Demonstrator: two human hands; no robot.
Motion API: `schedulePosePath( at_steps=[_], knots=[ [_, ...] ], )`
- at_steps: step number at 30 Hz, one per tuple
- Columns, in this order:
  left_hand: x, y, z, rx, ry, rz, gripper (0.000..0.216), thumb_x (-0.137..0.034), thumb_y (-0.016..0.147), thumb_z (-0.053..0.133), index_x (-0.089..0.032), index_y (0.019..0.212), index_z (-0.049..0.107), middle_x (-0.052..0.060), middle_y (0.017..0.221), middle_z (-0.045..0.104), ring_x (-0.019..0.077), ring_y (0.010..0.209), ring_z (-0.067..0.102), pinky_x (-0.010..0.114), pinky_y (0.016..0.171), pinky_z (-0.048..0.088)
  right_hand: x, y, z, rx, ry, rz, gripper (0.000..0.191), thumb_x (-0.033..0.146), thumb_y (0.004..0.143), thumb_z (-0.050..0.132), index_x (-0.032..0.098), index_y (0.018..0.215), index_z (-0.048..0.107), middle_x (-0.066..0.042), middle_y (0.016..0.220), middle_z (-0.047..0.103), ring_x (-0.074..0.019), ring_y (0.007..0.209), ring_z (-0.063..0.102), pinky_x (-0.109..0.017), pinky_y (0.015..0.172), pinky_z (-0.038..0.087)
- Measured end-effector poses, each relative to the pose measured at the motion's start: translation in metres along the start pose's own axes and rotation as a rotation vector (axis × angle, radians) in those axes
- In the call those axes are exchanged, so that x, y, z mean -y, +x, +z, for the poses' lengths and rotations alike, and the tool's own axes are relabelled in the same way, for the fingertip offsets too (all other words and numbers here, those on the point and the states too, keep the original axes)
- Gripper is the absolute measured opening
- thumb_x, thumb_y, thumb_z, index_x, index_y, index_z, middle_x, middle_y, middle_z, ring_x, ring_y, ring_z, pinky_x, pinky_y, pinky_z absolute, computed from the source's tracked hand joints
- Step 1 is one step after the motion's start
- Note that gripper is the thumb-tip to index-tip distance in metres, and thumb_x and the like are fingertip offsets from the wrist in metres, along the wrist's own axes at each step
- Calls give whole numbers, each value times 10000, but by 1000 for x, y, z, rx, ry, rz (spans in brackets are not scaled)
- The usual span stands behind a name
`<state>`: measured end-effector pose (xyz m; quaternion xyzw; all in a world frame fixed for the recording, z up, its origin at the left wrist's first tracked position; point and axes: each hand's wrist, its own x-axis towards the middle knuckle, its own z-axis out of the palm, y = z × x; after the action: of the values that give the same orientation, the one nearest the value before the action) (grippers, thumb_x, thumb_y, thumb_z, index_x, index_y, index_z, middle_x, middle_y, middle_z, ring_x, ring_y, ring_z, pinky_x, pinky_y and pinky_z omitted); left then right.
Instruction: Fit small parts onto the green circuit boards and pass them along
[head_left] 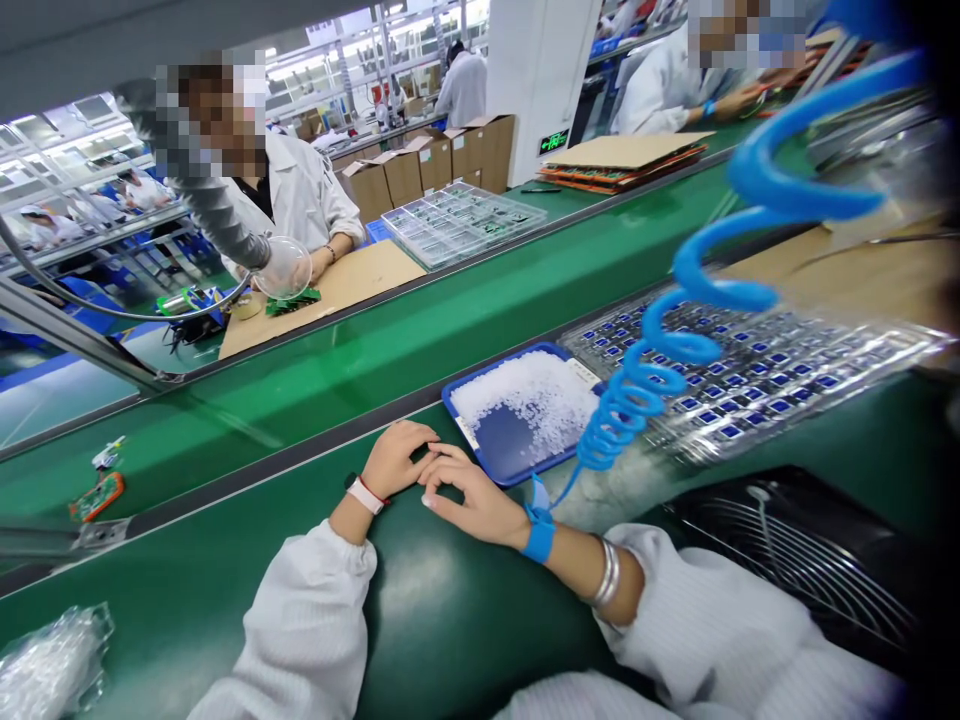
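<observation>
My left hand [397, 460] and my right hand [469, 497] rest on the green bench mat [457, 640], fingertips close together and holding nothing. A white band circles my left wrist. A blue wrist strap [538, 535] circles my right wrist, with a coiled blue cord [630, 400] rising from it. Just beyond my hands lies a blue-rimmed tray [457, 410] of white granules. To its right sits a clear plastic tray [757, 385] holding rows of small blue parts, partly behind the cord.
A green conveyor belt [337, 370] runs across the view, with a small circuit board [97, 497] on it. Beyond it, a co-worker sits at a cardboard sheet [337, 290]. A black fan guard [795, 570] lies lower right, and a clear plastic bag [52, 665] lower left.
</observation>
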<state>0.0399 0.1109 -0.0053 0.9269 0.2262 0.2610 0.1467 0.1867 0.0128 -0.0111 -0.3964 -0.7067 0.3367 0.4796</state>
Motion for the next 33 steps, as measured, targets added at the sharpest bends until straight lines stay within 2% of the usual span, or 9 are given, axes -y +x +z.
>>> schedulePosePath(
  at_steps=[8,17,21,27,33],
  knots=[
    [1,-1,0,51,53,4,135,-219,832,548,-164,905,647,83,967,672,201,912,605,370,831,484,2,-2,5,45,30,-5,110,226,787,613,193,699,555,-26,835,647,-172,924,578,-419,1021,364],
    [0,0,1,41,107,53,135,-206,828,555,-161,929,633,89,977,663,209,930,602,375,836,501,-5,-4,5,69,-73,-14,111,232,769,641,189,686,582,-24,834,648,-194,1048,504,-371,988,385],
    [-1,0,0,35,106,61,198,-206,833,555,-154,1015,612,92,1021,649,210,974,588,387,885,482,-6,-2,3,89,-96,2,105,205,752,651,187,668,590,-20,796,651,-206,1092,477,-366,998,376],
    [-3,0,-3,-47,228,123,324,-243,847,542,-179,1164,552,110,1181,591,246,1107,530,422,936,439,-10,-1,5,102,-142,-39,118,197,739,661,194,643,591,-11,743,654,-201,1049,490,-365,986,382],
    [-2,0,-3,-130,318,196,373,-283,867,526,-176,1223,495,137,1219,555,259,1131,512,420,927,437,-6,1,2,126,-177,-72,180,195,754,651,194,612,540,2,703,635,-166,921,534,-363,1003,377]
  ],
)
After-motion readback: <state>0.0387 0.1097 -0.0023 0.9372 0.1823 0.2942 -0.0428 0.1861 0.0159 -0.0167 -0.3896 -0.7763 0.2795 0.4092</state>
